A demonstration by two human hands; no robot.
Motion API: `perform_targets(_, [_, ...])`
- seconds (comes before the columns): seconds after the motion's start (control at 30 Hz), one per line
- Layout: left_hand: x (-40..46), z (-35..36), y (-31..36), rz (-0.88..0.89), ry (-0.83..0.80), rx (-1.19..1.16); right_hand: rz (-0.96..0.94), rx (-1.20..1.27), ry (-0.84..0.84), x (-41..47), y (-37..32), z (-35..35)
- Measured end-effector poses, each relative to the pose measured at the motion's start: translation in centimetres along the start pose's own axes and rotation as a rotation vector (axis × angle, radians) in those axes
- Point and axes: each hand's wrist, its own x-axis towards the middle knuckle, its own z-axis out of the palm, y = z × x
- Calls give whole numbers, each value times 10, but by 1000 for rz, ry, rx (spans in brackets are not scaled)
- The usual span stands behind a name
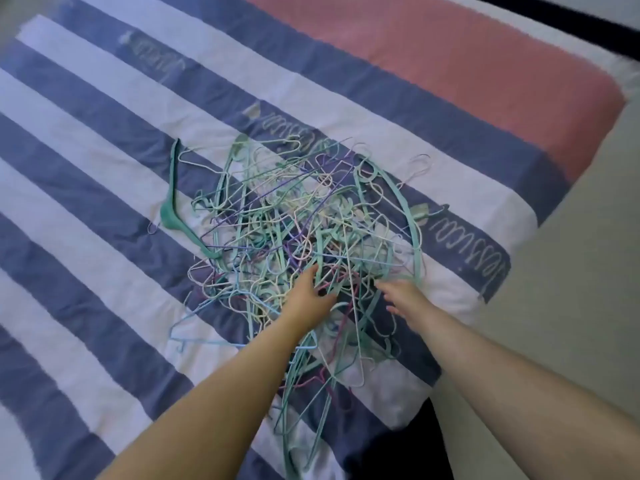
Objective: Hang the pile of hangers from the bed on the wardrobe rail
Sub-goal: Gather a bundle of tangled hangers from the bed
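Both arms are out over the bed [104, 209] and we are right at the start of this one. The pile [294, 237] of hangers sits in a big tangle in the middle of the striped cover, thin wire ones in white, pink, purple and pale blue knotted through thicker green ones. It looks whole; nothing in view has been hung, and the wardrobe rail is nowhere in the picture, so how many hangers might already be up there I cannot say.

The left hand [311, 296] is down on the near side of the pile, fingers reaching forward and dipping among the wires. It touches them, but whether any finger is hooked round one I cannot tell, the tangle hides the tips. The right hand [401, 296] is just beside it, fingers loosely spread and held a little over the near right edge, pinching nothing that I can see.

One dark green hanger [173, 202] lies at the far left edge, half clear of the knot, and a few light ones trail toward the near edge of the bed.

So my reading: sorting and lifting has barely begun. Still to come, practically everything — pull hangers free, gather them, carry them off to the rail and hook them on. With this much snarl, the untangling looks the slow part.
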Motion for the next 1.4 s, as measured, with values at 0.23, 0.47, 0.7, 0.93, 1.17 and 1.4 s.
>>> perform_targets(0.23, [61, 32, 1, 42, -82, 5, 6, -99, 171, 80, 25, 14])
perform_targets(0.47, [97, 45, -2, 30, -66, 138, 35, 144, 133, 110, 32, 24])
perform_targets(0.7, [102, 33, -2, -7, -106, 307, 108, 424, -78, 109, 43, 28])
perform_targets(0.93, [78, 22, 17, -39, -86, 317, -20, 501, -214, 13, 8, 50])
perform_targets(1.17, [19, -4, 13, 165, -23, -12, -153, 383, -192, -41, 14, 67])
perform_targets(1.4, [-55, -47, 28, 321, -98, -24, -264, 567, -302, -149, 0, 75])
